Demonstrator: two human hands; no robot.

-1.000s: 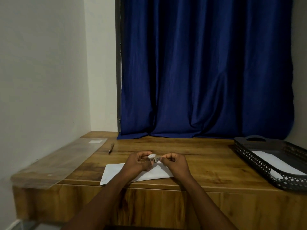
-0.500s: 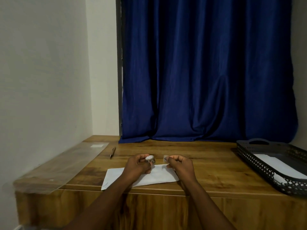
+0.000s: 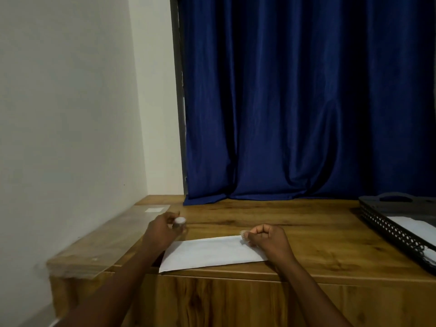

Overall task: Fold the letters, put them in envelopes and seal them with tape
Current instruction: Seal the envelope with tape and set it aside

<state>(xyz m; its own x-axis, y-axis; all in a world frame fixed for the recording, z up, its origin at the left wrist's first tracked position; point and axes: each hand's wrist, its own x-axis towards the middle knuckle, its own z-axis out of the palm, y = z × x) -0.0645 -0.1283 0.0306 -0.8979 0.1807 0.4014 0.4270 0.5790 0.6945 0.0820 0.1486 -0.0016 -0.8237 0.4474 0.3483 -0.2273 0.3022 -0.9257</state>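
a person's two bare forearms reach over a wooden counter (image 3: pixel 295 223) seen from above and behind. the left hand (image 3: pixel 162 228) is out to the left, its grip curled around a small white roll of tape (image 3: pixel 179 220), held just above the counter near a clear plastic sheet (image 3: pixel 113 237) that covers the counter's left end. the right hand (image 3: pixel 269 239) is fisted, its grip pinching a short, pale strip of tape (image 3: pixel 243 234) between thumb and fingers (the strip is small and blurred). this hand sits at the far right corner of a white envelope (image 3: pixel 210 252), which lies flat at the counter's near edge between the two hands, its near left corner slightly past the edge. well to the right, a black perforated tray (image 3: pixel 387 228) with a handle holds white paper (image 3: pixel 410 226). a deep blue curtain (image 3: pixel 295 102) hangs behind the counter, and a pale wall (image 3: pixel 70 114) stands on the left.
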